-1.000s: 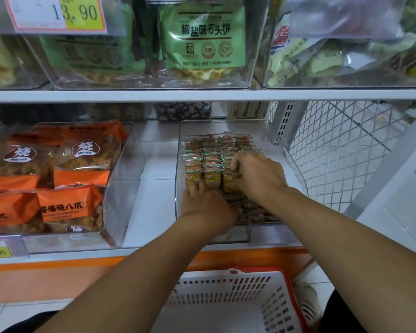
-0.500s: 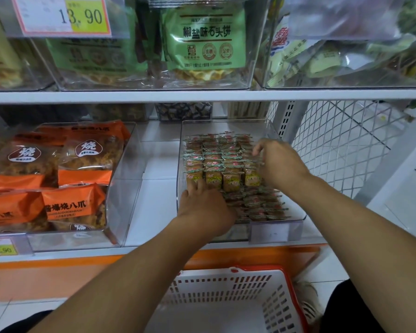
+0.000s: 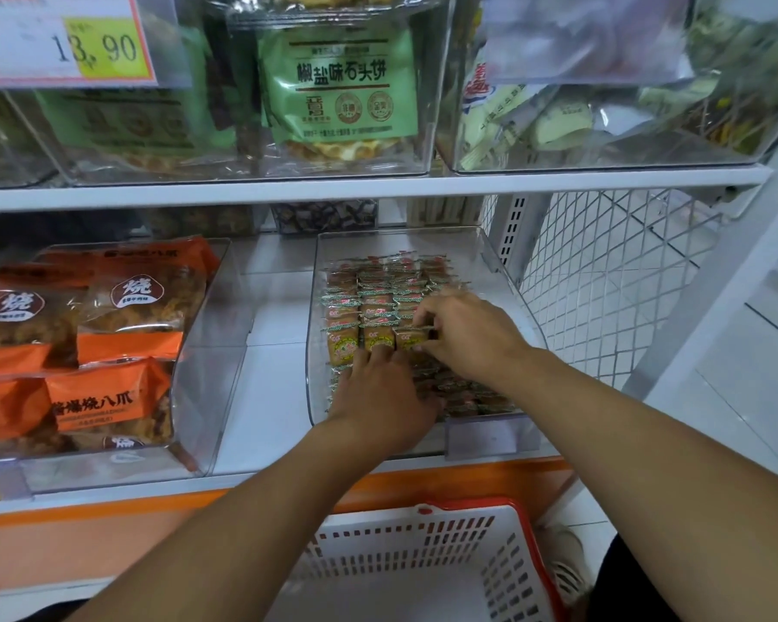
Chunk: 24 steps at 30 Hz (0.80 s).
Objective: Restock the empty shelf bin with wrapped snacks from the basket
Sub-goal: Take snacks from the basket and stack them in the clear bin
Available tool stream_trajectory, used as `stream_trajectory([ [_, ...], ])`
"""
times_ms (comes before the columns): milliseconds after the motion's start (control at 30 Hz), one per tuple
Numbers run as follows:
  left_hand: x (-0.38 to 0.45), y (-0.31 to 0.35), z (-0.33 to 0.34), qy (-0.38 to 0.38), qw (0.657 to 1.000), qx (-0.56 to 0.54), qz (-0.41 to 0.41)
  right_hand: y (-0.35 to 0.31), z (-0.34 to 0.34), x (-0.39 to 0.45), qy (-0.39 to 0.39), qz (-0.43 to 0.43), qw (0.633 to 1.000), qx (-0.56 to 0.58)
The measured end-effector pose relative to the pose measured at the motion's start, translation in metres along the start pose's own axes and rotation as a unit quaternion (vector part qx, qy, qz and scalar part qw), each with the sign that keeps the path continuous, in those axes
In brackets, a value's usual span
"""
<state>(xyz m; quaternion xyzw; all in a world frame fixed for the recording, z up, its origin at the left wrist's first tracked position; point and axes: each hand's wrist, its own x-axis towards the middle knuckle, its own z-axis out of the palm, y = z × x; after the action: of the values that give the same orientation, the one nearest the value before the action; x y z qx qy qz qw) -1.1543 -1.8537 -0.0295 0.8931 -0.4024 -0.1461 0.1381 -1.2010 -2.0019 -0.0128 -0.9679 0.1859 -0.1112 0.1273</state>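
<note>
A clear plastic shelf bin (image 3: 519, 303) on the lower shelf holds several rows of small wrapped snacks (image 3: 369, 298) in green-and-red wrappers. My left hand (image 3: 380, 397) lies flat on the snacks at the bin's front, fingers straight and pressing the front row. My right hand (image 3: 468, 332) reaches in from the right and pinches a snack at the right end of the front row. Below the shelf, the white basket (image 3: 423, 558) with a red rim shows a bare white bottom; no snacks are visible in it.
A bin of orange snack bags (image 3: 109, 352) stands at the left. Above the shelf board (image 3: 378, 190), clear bins hold green bags (image 3: 340, 87). A wire mesh panel (image 3: 602, 280) closes the shelf's right side. A shoe (image 3: 562, 563) shows beside the basket.
My right hand moved from the bin's right side back left to the front row and now pinches a snack there. My left hand stayed pressed on the front snacks.
</note>
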Motion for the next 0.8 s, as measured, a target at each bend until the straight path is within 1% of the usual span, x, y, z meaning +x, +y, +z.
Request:
stream_trajectory([
  [100, 0.002, -0.001, 0.001, 0.008, 1.000, -0.006, 0.005, 0.000, 0.005, 0.001, 0.002, -0.001, 1.000, -0.003],
  [267, 0.005, -0.003, 0.004, 0.028, 0.999, -0.023, 0.020, -0.001, -0.001, 0.004, 0.001, 0.010, 0.999, 0.040],
  [467, 0.010, -0.005, 0.007, 0.045, 0.998, -0.034, 0.036, 0.016, -0.028, 0.005, 0.025, 0.067, 0.993, 0.089],
  [733, 0.013, -0.004, 0.008, 0.036, 0.997, -0.063, 0.026, 0.005, -0.005, 0.004, 0.023, 0.049, 0.998, 0.044],
  [800, 0.013, -0.004, 0.005, 0.050, 0.995, -0.077, 0.025, 0.002, -0.001, 0.005, 0.026, 0.040, 0.998, 0.036],
])
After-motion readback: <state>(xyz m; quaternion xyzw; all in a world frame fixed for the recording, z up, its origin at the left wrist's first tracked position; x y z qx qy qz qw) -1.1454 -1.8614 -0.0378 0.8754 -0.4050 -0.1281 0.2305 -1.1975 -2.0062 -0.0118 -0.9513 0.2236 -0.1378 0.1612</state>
